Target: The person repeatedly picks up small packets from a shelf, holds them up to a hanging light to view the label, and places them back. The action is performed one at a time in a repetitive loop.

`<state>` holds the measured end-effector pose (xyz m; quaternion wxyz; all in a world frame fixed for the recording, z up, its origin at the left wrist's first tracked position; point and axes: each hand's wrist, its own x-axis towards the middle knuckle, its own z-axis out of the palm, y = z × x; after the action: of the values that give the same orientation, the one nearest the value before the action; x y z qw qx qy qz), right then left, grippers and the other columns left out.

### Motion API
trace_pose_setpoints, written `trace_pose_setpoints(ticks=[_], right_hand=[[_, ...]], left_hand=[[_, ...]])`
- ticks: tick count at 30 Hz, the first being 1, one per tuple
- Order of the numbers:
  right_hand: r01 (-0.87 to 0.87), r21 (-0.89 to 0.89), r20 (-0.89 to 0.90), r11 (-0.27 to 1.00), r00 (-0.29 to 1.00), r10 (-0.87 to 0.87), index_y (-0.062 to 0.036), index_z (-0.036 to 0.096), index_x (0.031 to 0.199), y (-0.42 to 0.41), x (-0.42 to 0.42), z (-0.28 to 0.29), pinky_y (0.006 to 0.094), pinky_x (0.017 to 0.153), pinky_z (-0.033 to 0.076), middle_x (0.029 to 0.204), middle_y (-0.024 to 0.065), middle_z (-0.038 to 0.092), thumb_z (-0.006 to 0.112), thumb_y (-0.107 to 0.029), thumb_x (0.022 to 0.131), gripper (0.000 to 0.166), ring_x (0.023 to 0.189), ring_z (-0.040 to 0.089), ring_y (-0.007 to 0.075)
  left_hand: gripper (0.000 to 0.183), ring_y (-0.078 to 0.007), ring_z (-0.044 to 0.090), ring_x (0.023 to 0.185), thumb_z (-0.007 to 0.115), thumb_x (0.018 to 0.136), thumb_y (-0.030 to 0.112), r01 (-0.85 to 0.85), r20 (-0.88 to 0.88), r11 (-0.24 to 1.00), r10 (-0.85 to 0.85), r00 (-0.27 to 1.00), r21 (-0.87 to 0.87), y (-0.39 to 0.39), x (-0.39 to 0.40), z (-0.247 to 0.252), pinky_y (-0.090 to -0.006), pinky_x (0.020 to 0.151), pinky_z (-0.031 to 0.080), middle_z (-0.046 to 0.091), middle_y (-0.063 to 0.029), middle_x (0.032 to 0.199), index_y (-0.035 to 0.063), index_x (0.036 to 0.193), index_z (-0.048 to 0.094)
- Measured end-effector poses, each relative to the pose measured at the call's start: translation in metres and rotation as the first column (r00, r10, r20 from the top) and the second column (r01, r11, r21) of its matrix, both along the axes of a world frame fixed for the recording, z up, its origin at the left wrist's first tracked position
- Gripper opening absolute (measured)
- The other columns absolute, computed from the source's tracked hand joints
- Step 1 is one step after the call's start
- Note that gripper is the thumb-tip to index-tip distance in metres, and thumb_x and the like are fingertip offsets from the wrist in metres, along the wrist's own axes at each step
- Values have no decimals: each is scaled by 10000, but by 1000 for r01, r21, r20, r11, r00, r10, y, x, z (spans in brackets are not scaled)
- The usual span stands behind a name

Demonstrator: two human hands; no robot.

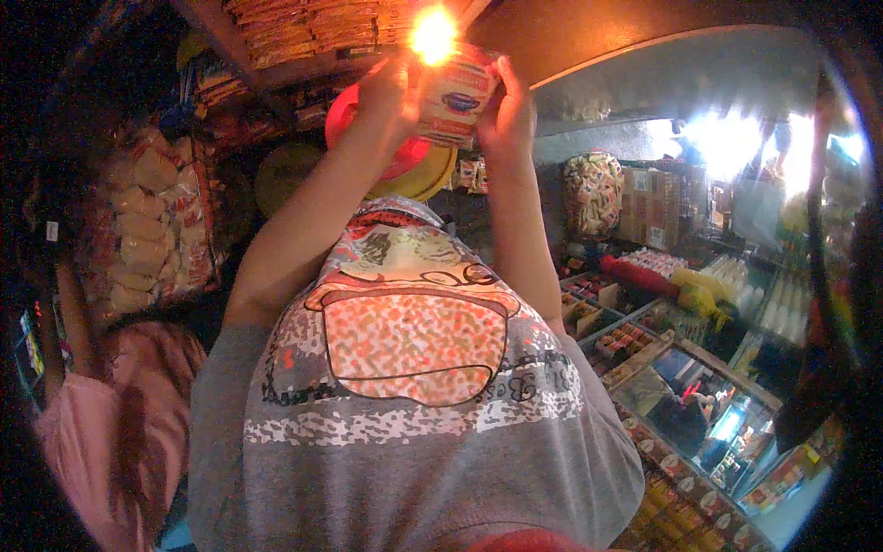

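A printed packet, red and whitish, is held up between both my hands near the top of the view. My left hand grips the side at the picture's left, and my right hand grips the opposite side. Glare from a bright light hides part of the packet's upper left corner. Behind my wrists are a red round plastic item and a yellow round rim, both partly covered by my forearm.
Stacked packets fill a shelf above. Bagged goods hang at the left, near a person in pink. At the right are a full sack, cardboard boxes, compartments of small goods and a framed glass pane.
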<state>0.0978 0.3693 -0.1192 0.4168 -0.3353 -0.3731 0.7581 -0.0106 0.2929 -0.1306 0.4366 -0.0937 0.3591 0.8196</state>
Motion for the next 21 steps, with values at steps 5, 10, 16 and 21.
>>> trace_pose_setpoints(ticks=[5,10,16,21], right_hand=[[59,-67,-119,996,991,-67,-38,554,809,-3,-14,-2,273,734,456,792,46,578,539,-145,850,115,764,550,143],[-2,-140,-171,990,985,-22,-21,558,844,-15,-21,4,278,755,452,832,48,579,516,-133,848,120,790,550,143],[-70,-60,-204,996,977,56,-12,557,872,-29,-34,-1,266,738,449,827,43,561,489,-63,819,100,761,532,134],[-136,-93,-124,986,985,124,-25,553,883,-41,-36,9,266,704,458,802,31,538,510,-47,801,95,745,519,118]], left_hand=[[112,-127,547,752,581,809,175,26,-84,995,-34,996,-99,-11,-9,5,-254,630,480,570,-15,833,110,899,570],[140,-132,580,746,582,823,196,102,133,995,-101,986,-4,-24,-16,8,-256,619,502,605,-21,861,87,910,575],[237,-190,613,781,591,817,178,141,57,990,-140,989,-11,-37,-53,-46,-311,665,529,627,-82,939,36,1007,570],[165,-156,535,716,647,763,100,50,134,996,-59,989,70,-49,-56,-46,-271,649,465,569,-32,809,78,900,559]])
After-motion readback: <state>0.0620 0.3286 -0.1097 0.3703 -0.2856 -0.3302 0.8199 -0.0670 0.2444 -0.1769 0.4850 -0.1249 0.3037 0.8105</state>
